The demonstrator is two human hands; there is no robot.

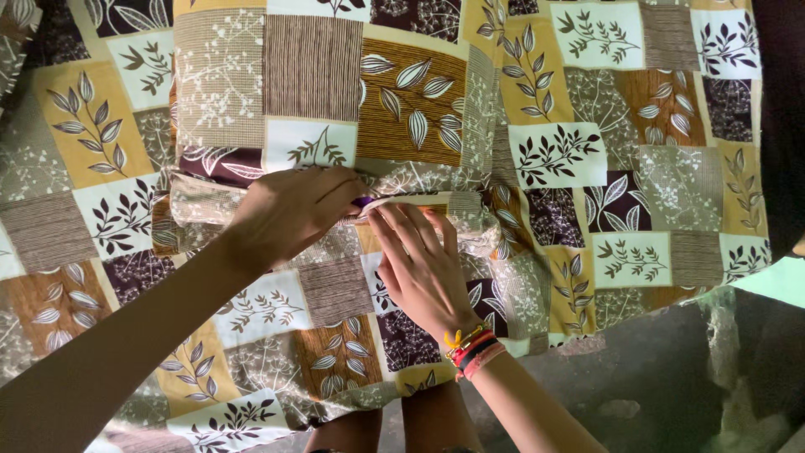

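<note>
A large patchwork cloth [537, 101] printed with leaves in brown, mustard, cream and dark purple fills most of the head view. My left hand [289, 210] is closed around a small purple object [362, 202], only its tip showing, at a folded edge of the cloth. My right hand [419, 264] lies flat beside it, fingers together, pressing down the cream fold of the fabric [402, 201]. Red, yellow and pink bracelets [470, 348] circle my right wrist.
The cloth's lower edge hangs over a dark grey floor [654, 394] at the lower right. A pale green surface [776, 281] shows at the right edge. My knees [394, 428] show under the cloth at the bottom.
</note>
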